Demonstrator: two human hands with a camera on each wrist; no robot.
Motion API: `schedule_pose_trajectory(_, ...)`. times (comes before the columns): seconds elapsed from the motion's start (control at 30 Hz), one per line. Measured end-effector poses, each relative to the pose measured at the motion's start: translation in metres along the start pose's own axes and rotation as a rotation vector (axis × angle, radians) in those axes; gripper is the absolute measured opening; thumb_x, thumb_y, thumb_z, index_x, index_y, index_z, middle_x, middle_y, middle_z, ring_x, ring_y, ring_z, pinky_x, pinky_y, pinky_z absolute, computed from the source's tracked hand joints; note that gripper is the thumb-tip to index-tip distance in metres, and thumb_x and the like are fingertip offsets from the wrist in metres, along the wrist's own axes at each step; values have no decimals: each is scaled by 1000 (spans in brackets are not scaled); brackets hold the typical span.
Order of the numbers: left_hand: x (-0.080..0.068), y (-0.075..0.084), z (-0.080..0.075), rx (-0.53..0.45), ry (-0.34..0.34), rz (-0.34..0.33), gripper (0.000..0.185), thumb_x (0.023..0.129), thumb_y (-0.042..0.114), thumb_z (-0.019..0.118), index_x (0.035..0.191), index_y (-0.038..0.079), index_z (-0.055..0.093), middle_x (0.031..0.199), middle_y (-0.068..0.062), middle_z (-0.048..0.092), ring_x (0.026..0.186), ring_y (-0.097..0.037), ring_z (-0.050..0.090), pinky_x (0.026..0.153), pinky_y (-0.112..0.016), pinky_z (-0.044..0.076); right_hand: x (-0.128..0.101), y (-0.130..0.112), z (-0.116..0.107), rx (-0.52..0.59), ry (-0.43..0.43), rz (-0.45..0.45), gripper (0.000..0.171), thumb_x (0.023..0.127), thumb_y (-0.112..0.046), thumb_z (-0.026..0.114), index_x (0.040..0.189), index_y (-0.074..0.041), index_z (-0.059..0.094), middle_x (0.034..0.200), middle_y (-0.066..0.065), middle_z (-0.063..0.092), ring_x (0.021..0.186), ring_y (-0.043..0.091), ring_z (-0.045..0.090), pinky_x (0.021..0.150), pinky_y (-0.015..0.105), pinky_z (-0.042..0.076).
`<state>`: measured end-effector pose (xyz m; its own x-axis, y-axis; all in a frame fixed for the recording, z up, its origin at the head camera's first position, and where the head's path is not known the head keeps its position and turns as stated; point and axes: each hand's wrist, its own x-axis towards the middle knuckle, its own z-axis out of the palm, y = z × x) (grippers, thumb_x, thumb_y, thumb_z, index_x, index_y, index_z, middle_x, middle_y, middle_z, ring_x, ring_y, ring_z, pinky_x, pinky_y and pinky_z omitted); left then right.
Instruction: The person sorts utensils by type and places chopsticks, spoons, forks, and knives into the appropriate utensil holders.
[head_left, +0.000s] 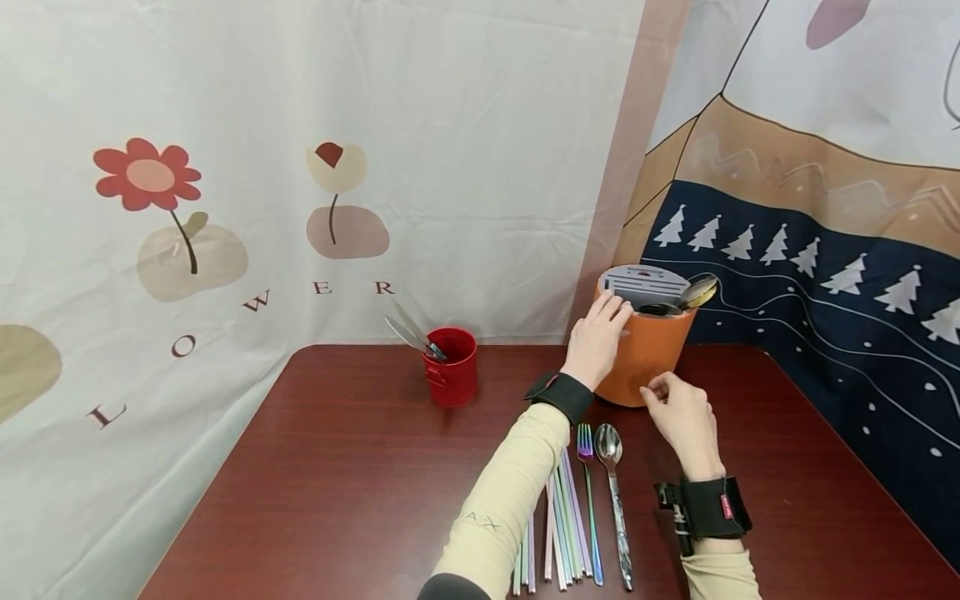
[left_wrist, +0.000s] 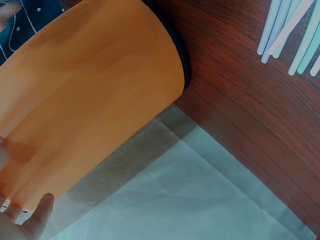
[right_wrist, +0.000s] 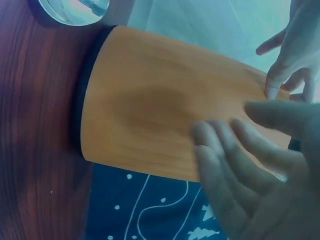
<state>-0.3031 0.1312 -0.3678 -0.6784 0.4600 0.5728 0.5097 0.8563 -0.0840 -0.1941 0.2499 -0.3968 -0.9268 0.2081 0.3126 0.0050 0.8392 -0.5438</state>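
An orange cylindrical cutlery holder with a grey slotted lid stands at the table's back right, with spoons sticking out of it. My left hand lies against its upper left side, the straight fingers reaching its rim. My right hand hovers at the holder's front near its base, fingers relaxed and spread, holding nothing. In front of the holder a fork, a spoon and several pastel chopsticks lie on the table.
A red cup with a few metal utensils stands left of the holder near the back edge. The dark wooden table is backed by a flower-print cloth and a tree-print cloth on the right.
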Motion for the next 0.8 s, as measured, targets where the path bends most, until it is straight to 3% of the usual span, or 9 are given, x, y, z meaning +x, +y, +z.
schedule_pose_trajectory(0.2,0,0,0,-10,2,3,39,97,37,50,134,27,50,138,10,50,140,-8,36,84,-21,53,-1,0,3,-105,-375,17,21,90,-24,62,91,-3,64,77,12,62,63,20,54,52,32,41)
schedule_pose_trajectory(0.33,0,0,-1,-16,8,7,38,97,36,50,133,27,50,137,10,51,139,-9,37,84,-21,53,-3,-4,8,-112,-560,40,19,88,-20,64,78,-4,64,69,8,59,61,18,53,53,29,39)
schedule_pose_trajectory(0.53,0,-1,0,-21,17,9,37,96,35,51,133,26,51,136,9,52,138,-9,38,84,-21,53,-10,-11,18,-89,-706,110,23,83,-19,70,70,-1,66,60,8,63,53,17,60,49,28,46)
schedule_pose_trajectory(0.67,0,0,-1,-30,19,7,37,96,36,51,132,27,52,136,9,52,138,-9,38,83,-20,53,-15,-15,25,-65,-760,178,20,78,-17,73,69,-1,65,55,8,62,47,15,60,46,27,49)
schedule_pose_trajectory(0.8,0,0,-1,-33,20,6,37,96,37,51,132,26,52,136,9,52,138,-9,39,83,-20,53,-17,-19,29,-97,-794,171,17,77,-15,74,67,-2,66,53,8,63,47,15,60,48,28,51)
